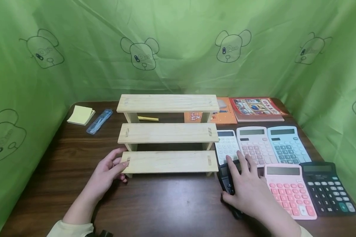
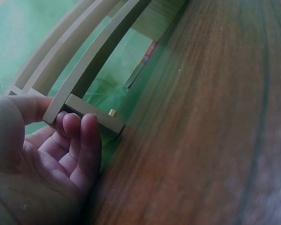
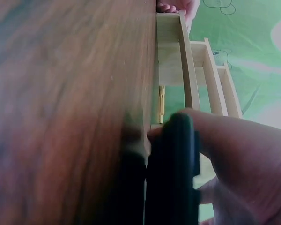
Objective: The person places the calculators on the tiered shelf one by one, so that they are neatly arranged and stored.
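A three-tier wooden shelf (image 1: 169, 132) stands in the middle of the brown table. My left hand (image 1: 105, 172) pinches the left end of its lowest board, thumb on top and fingers curled beneath; the left wrist view shows this grip on the board (image 2: 91, 58) up close. To the right of the shelf, my right hand (image 1: 249, 187) holds a black calculator (image 1: 226, 179) by its edges. That calculator is tilted, and in the right wrist view the dark calculator (image 3: 171, 168) appears edge-on and blurred. The palm and fingers cover much of its keypad in the head view.
Several calculators lie at the right: white (image 1: 226, 144), pale pink (image 1: 256, 148), blue (image 1: 287, 146), pink (image 1: 292, 194) and another black one (image 1: 326, 187). Books (image 1: 256, 108) lie behind them. Sticky notes (image 1: 80, 114), a blue case (image 1: 99, 121) and a yellow pen (image 1: 148, 118) are farther left.
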A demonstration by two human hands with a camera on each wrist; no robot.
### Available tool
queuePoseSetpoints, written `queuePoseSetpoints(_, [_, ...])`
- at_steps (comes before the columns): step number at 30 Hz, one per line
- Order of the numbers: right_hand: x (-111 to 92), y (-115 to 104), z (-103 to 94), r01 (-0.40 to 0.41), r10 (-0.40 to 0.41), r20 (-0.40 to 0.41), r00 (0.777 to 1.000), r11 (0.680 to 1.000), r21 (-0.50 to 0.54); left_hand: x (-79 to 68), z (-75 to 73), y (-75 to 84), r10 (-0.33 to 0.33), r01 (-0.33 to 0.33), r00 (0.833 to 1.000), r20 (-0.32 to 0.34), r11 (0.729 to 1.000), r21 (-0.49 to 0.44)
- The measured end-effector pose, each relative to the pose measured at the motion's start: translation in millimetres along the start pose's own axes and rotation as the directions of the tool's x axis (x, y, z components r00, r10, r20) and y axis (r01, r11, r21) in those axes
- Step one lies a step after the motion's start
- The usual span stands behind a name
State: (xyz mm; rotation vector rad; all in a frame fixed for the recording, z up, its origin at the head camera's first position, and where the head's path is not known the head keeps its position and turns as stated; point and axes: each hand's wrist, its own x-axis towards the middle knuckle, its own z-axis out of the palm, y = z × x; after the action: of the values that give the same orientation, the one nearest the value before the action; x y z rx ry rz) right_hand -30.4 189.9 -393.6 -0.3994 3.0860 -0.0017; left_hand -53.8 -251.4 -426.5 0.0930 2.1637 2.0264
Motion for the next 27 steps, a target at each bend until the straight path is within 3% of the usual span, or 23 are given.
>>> queuePoseSetpoints(7, [7, 0, -0.9, -0.070, 0.074, -0.031, 0.997, 0.993, 0.095, -0.3, 0.1, 0.3, -0.008, 0.008, 1.000, 0.005, 1.000, -0.007])
queuePoseSetpoints(14, [8, 0, -8.5, -0.078, 0.089, -0.081, 0.993, 0.988, 0.135, -0.8, -0.6, 1.5, -0.006, 0.006, 1.000, -0.001, 1.000, 0.000])
queuePoseSetpoints(21, [15, 3, -32.2, -0.057, 0.093, -0.176, 0.980, 0.978, 0.200, -0.6, -4.0, 3.5, -0.006, 0.006, 1.000, -0.005, 1.000, 0.011])
queuePoseSetpoints(27, [28, 10, -57.8, -0.024, 0.086, -0.284, 0.955, 0.976, 0.217, 0.0, 0.8, -0.3, -0.015, 0.015, 1.000, -0.008, 1.000, -0.014])
